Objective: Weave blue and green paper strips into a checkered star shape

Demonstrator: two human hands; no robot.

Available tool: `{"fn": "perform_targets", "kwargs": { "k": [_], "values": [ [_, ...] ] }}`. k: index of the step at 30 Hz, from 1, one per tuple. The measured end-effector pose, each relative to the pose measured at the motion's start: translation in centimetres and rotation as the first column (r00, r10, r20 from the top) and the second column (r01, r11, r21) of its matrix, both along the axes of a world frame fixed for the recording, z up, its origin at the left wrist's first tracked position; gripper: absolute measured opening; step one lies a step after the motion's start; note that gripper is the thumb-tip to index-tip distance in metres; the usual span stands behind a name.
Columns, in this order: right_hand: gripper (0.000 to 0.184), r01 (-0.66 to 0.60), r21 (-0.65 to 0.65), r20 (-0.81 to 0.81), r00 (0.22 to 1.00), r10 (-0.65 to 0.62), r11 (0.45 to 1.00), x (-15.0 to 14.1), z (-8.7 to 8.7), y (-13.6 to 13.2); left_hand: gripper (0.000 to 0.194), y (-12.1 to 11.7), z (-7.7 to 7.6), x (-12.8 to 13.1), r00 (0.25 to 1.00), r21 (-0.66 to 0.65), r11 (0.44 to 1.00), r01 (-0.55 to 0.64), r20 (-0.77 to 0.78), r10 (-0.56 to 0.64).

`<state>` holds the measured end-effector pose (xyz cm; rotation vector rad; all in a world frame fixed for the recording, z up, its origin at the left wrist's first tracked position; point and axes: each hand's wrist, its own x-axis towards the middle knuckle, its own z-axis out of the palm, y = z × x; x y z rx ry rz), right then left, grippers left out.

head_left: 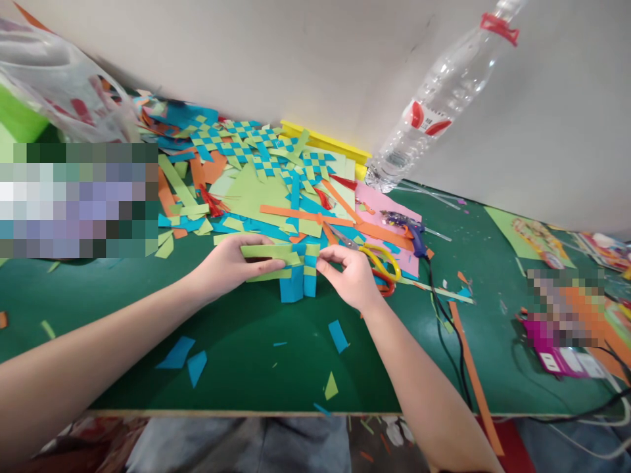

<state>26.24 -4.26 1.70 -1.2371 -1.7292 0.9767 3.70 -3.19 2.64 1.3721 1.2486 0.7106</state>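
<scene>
My left hand (231,264) pinches a light green paper strip (269,252) between thumb and fingers. The strip runs sideways across upright blue paper strips (292,289), partly woven with other green strips. My right hand (352,276), closed at thumb and fingertips, grips the right edge of this weave. Just behind the right hand lie scissors (344,240) with yellow and red handles. Finished blue-and-green checkered paper weaves (266,148) are heaped farther back. Fingers hide part of the green strip and of the weave's right edge.
A clear plastic bottle (424,118) stands against the wall. Right of the scissors, a purple glue gun (418,242) rests on pink paper (374,197), its black cord (446,322) trailing frontward. Paper scraps dot the green table (246,368). A plastic bag (64,79) is at left.
</scene>
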Motion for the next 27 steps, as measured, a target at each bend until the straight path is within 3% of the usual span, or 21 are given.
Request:
{"fn": "perform_targets", "kwargs": {
  "k": [16,27],
  "values": [
    [0.011,0.006,0.017,0.029,1.000,-0.007,1.000,0.00,0.02,0.10,0.035,0.30,-0.60,-0.14,0.990,0.148,0.989,0.008,-0.142,0.014],
    [0.013,0.018,-0.014,-0.018,1.000,-0.018,1.000,0.13,-0.09,0.18,0.033,-0.13,0.22,0.24,0.979,0.008,0.998,0.055,0.198,-0.055]
  ]
}}
